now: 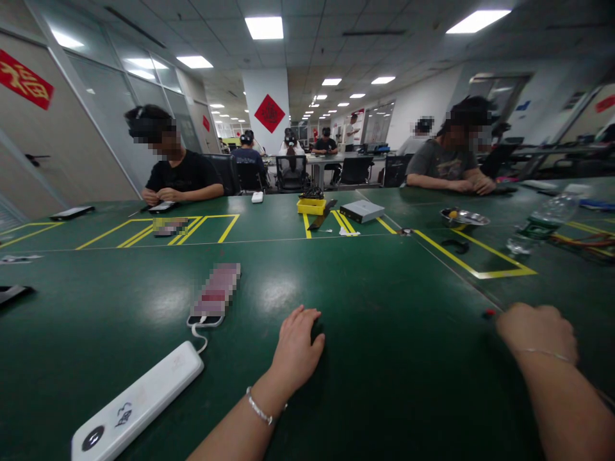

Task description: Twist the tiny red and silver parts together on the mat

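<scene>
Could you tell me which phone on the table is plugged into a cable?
The phone nearest the left hand: a white cable links it to the white power bank; the others show none.

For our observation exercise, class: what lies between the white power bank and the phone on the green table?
A short white cable runs from the power bank to the phone; the head view shows it.

The bench (384, 333) is dark green with yellow taped lines; the power bank (139, 403) is white, the small tray (311, 206) yellow.
</scene>
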